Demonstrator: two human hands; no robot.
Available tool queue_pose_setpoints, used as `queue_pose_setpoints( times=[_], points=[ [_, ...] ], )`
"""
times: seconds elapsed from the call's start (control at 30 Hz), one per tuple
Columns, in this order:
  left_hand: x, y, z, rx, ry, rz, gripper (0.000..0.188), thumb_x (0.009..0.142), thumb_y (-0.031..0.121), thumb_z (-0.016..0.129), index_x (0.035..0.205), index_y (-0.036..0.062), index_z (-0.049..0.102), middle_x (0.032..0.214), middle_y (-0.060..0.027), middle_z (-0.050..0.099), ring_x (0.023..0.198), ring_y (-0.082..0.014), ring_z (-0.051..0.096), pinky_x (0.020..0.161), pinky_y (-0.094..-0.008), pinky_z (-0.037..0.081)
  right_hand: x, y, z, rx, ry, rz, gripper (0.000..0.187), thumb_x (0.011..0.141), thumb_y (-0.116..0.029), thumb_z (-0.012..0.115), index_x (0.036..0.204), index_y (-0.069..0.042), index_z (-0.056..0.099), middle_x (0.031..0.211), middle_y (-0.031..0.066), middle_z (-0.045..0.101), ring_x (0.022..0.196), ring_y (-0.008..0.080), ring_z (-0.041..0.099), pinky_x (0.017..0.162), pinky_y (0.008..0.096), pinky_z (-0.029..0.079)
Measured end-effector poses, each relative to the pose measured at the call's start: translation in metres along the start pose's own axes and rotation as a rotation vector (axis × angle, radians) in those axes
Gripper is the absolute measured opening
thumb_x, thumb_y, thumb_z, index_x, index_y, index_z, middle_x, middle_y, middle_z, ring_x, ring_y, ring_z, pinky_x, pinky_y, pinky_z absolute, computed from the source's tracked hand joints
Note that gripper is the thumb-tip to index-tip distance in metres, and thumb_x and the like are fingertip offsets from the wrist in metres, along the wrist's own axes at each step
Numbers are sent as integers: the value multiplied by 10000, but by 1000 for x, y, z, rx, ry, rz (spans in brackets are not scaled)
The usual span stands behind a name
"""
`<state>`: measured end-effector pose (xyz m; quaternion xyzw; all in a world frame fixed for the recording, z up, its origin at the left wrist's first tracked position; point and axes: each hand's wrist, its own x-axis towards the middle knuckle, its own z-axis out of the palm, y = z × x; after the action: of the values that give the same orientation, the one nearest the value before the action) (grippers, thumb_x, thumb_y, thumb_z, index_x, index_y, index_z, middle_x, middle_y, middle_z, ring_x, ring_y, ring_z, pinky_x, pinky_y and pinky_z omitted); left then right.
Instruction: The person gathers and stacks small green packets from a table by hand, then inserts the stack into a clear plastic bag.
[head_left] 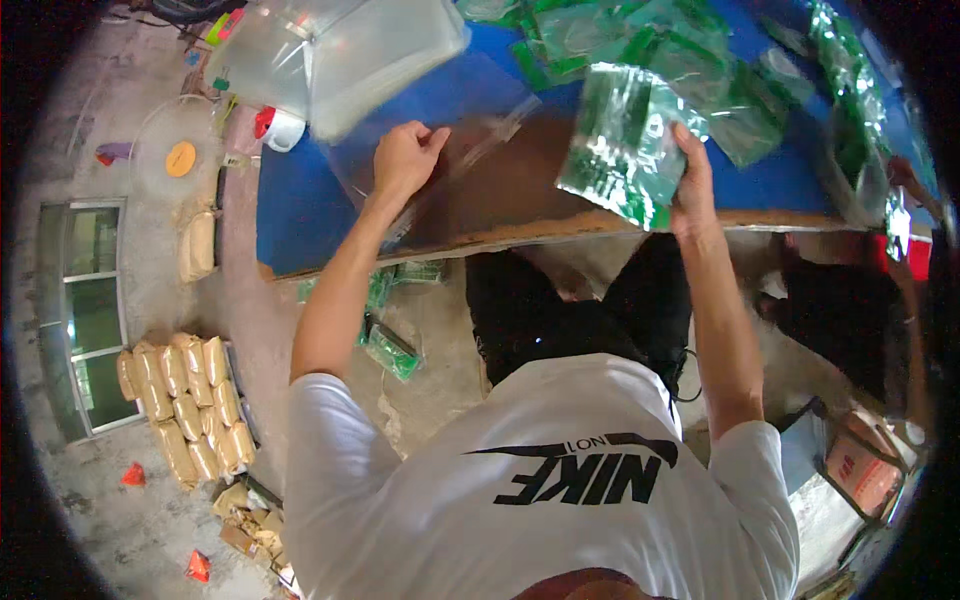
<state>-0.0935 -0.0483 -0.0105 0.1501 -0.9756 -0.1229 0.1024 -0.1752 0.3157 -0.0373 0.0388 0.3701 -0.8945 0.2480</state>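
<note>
A brown-patched blue table (300,220) bears stacked clear plastic (385,65) and scattered green packets (690,55).

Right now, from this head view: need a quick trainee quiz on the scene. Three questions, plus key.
1. Pick one. The right hand holds:
a) scissors
b) shiny green plastic
c) a paper cup

2. True or false: the tan packages are stacked to the person's left.

3. Which hand is nearer the stack of clear plastic on the table?

Key:
1. b
2. True
3. The left hand
</note>
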Motion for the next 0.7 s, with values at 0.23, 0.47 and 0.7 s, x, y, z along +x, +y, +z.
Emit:
queue_pose_setpoints(
  times=[0.23,0.47,0.7],
  points=[
    [-23,-4,2,-439,73,175,221,806,234,780,876,34,718,842,-82,616,754,-195,606,710,-312,476,-3,5,5,-22,-77,4,478,892,-389,640,1222,-52,566,1095,68,651,970,213,640,894,368,515],
    [-25,13,1,-447,45,58,264,844,255,744,899,-2,723,808,-111,649,725,-218,610,683,-330,474,-14,4,5,-133,-79,41,472,870,-317,672,1230,-32,563,1114,95,658,984,216,647,882,379,526],
    [-69,105,-2,-834,341,-105,156,869,155,726,852,7,677,779,-38,589,690,-91,508,630,-247,420,-53,-11,79,-637,-179,115,475,782,-273,743,1150,7,633,1041,99,679,874,204,667,813,356,537]
  ],
)
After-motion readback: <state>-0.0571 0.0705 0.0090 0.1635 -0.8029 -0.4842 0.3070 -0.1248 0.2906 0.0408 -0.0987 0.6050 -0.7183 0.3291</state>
